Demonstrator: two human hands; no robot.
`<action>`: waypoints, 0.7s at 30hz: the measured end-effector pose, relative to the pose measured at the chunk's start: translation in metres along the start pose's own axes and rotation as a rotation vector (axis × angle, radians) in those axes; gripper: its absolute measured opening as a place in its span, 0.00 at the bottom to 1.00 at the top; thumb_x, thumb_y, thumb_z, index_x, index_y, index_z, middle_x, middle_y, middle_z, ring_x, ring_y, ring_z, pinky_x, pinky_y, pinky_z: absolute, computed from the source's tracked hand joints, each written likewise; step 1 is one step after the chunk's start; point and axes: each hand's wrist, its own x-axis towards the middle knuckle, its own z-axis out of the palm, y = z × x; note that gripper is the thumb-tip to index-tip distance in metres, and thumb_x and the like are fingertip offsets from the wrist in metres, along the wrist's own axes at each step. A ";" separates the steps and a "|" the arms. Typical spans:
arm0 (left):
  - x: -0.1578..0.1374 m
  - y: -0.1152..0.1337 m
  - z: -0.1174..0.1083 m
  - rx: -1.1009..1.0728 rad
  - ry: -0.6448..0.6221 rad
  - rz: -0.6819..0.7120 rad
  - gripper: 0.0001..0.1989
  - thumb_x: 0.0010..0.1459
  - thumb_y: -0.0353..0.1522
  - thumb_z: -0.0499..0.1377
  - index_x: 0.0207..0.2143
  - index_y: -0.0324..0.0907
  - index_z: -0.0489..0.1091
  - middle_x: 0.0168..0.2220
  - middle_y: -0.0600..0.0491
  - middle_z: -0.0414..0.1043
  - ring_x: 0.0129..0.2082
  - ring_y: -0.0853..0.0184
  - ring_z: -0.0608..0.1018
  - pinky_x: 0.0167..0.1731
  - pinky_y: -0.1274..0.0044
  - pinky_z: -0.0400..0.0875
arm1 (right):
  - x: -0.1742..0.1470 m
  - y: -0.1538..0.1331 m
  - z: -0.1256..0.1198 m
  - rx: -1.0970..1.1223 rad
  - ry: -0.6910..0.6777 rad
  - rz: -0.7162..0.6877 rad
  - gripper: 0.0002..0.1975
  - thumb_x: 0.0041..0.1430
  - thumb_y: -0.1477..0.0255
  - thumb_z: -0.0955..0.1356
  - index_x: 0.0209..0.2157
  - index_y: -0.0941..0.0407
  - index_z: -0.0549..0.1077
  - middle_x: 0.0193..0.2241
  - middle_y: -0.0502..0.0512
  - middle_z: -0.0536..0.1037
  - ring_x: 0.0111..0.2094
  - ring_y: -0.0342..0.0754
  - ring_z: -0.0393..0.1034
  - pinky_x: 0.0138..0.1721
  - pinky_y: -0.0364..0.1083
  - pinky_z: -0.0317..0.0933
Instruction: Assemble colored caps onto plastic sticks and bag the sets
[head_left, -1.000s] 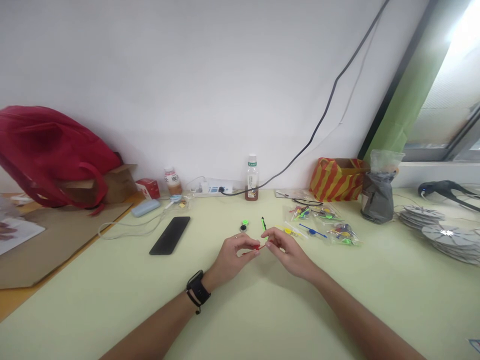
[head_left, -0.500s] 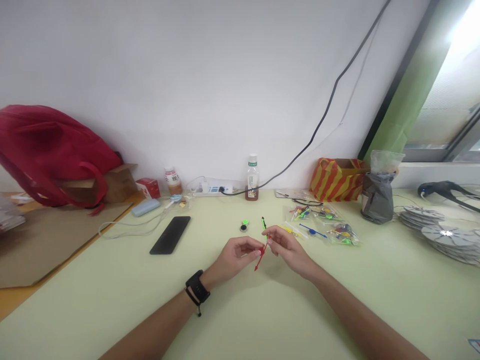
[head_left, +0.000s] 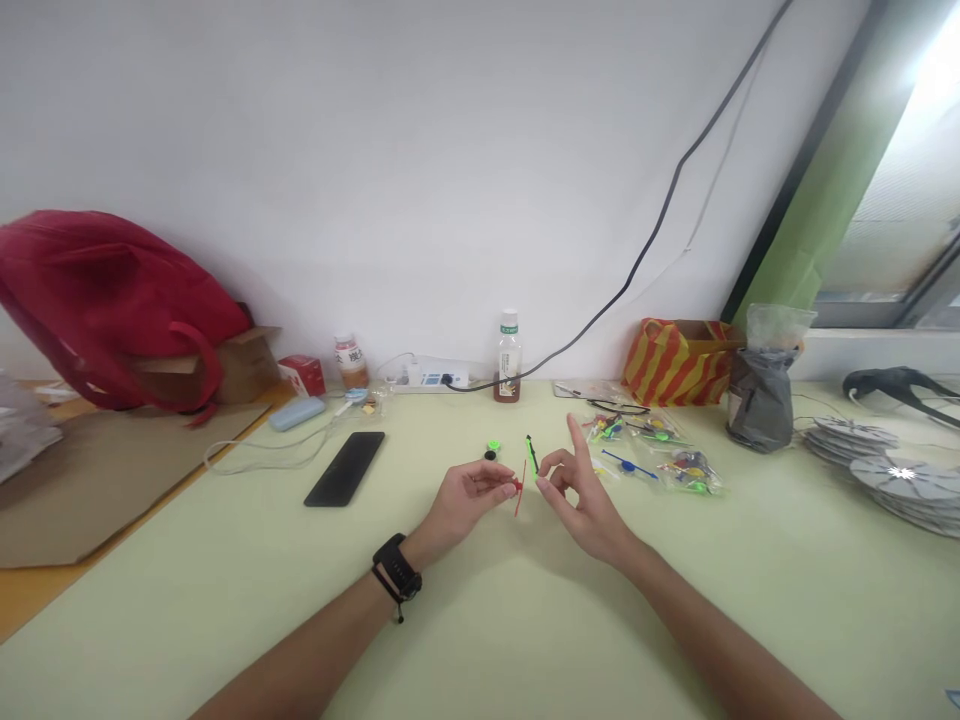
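Note:
Between the thumb and fingers of my left hand (head_left: 474, 498) is a red arrow spinner (head_left: 519, 487), its round hub at my fingertips and its thin arrow seen nearly edge-on. My right hand (head_left: 589, 495) is just right of it, apart from the arrow. Its index finger points up, while the thumb and a bent finger meet in a pinch; what they hold, if anything, is too small to make out. Behind the hands lie a green and black arrow (head_left: 532, 455) and a small green and black round piece (head_left: 492, 449).
Right of my hands lie a blue arrow spinner (head_left: 628, 465) and clear bags of coloured parts (head_left: 690, 470). Stacked grey-white discs (head_left: 900, 475) stand far right. A black phone (head_left: 345, 469) lies left, and a bottle (head_left: 508, 360) stands by the wall.
My right hand has let go of the red arrow's upper end and raised its index finger. The arrow has turned from slanted to nearly edge-on in my left hand.

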 end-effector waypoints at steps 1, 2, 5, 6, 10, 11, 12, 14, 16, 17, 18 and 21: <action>0.000 0.000 0.000 0.000 0.004 0.002 0.15 0.51 0.37 0.74 0.38 0.39 0.79 0.40 0.48 0.81 0.41 0.63 0.82 0.49 0.71 0.76 | 0.000 0.000 0.001 0.016 -0.035 0.025 0.14 0.70 0.61 0.64 0.48 0.52 0.75 0.37 0.52 0.71 0.29 0.44 0.65 0.31 0.45 0.62; 0.000 0.000 0.000 0.001 0.008 0.004 0.15 0.51 0.37 0.74 0.38 0.39 0.79 0.40 0.48 0.81 0.41 0.63 0.82 0.49 0.70 0.76 | 0.000 0.000 0.001 0.035 -0.084 0.049 0.17 0.71 0.60 0.62 0.36 0.54 0.76 0.33 0.52 0.70 0.28 0.44 0.64 0.31 0.45 0.61; 0.000 -0.002 0.000 -0.003 0.017 0.005 0.15 0.51 0.37 0.74 0.38 0.38 0.79 0.39 0.48 0.82 0.41 0.63 0.82 0.49 0.70 0.77 | 0.003 0.003 0.000 0.095 -0.162 0.099 0.31 0.72 0.56 0.59 0.15 0.55 0.59 0.19 0.48 0.59 0.23 0.44 0.58 0.28 0.45 0.56; 0.001 -0.002 0.000 -0.006 0.017 0.005 0.15 0.51 0.37 0.74 0.39 0.38 0.79 0.39 0.48 0.82 0.41 0.63 0.82 0.49 0.70 0.77 | 0.004 0.004 -0.001 0.100 -0.139 0.112 0.31 0.72 0.55 0.60 0.15 0.54 0.56 0.18 0.47 0.56 0.22 0.43 0.55 0.27 0.45 0.53; 0.001 -0.003 0.000 -0.010 0.008 0.011 0.15 0.51 0.37 0.74 0.38 0.38 0.79 0.39 0.47 0.81 0.41 0.63 0.82 0.49 0.69 0.77 | 0.007 0.004 -0.001 0.073 -0.053 0.128 0.19 0.67 0.55 0.67 0.29 0.54 0.68 0.24 0.48 0.66 0.26 0.44 0.60 0.28 0.44 0.55; 0.001 -0.003 0.000 -0.005 0.008 0.012 0.15 0.51 0.37 0.74 0.38 0.38 0.79 0.39 0.48 0.81 0.41 0.63 0.82 0.49 0.69 0.77 | 0.006 0.004 0.000 0.069 -0.046 0.122 0.16 0.66 0.56 0.68 0.33 0.54 0.70 0.27 0.49 0.69 0.28 0.44 0.62 0.29 0.44 0.57; 0.001 -0.003 0.000 0.000 0.007 0.012 0.15 0.51 0.37 0.74 0.38 0.38 0.79 0.39 0.48 0.81 0.41 0.63 0.82 0.49 0.69 0.77 | 0.006 0.003 0.001 0.062 -0.043 0.114 0.15 0.66 0.56 0.68 0.38 0.54 0.71 0.30 0.50 0.71 0.30 0.45 0.64 0.30 0.44 0.59; 0.001 -0.003 0.001 0.006 0.004 0.012 0.15 0.51 0.37 0.74 0.38 0.38 0.79 0.39 0.48 0.81 0.40 0.63 0.82 0.49 0.69 0.77 | 0.004 0.003 0.003 0.038 -0.041 0.099 0.15 0.66 0.58 0.68 0.46 0.53 0.71 0.34 0.52 0.73 0.32 0.46 0.67 0.31 0.44 0.61; 0.000 -0.003 0.001 0.008 -0.004 0.016 0.14 0.52 0.37 0.73 0.38 0.39 0.79 0.39 0.48 0.81 0.41 0.63 0.82 0.49 0.70 0.77 | 0.002 0.002 0.005 0.015 -0.044 0.084 0.16 0.66 0.59 0.68 0.50 0.53 0.71 0.37 0.54 0.74 0.33 0.46 0.68 0.32 0.45 0.63; 0.000 -0.003 0.001 0.010 -0.008 0.021 0.14 0.52 0.37 0.73 0.38 0.39 0.79 0.39 0.48 0.81 0.41 0.63 0.82 0.49 0.70 0.77 | 0.002 0.002 0.006 0.007 -0.048 0.079 0.16 0.66 0.60 0.68 0.50 0.53 0.71 0.36 0.53 0.74 0.33 0.46 0.68 0.32 0.45 0.63; 0.000 -0.003 0.001 0.013 -0.013 0.027 0.13 0.53 0.37 0.73 0.38 0.39 0.79 0.40 0.48 0.81 0.41 0.63 0.82 0.49 0.70 0.77 | 0.002 0.002 0.007 0.000 -0.054 0.075 0.15 0.67 0.60 0.68 0.50 0.53 0.72 0.35 0.53 0.74 0.32 0.46 0.68 0.31 0.45 0.63; 0.000 -0.004 0.001 0.016 -0.046 0.049 0.12 0.55 0.36 0.72 0.39 0.39 0.79 0.40 0.48 0.81 0.42 0.64 0.82 0.49 0.71 0.77 | 0.002 0.001 0.008 -0.026 -0.073 0.071 0.13 0.67 0.61 0.68 0.48 0.53 0.74 0.31 0.51 0.73 0.29 0.45 0.67 0.30 0.44 0.63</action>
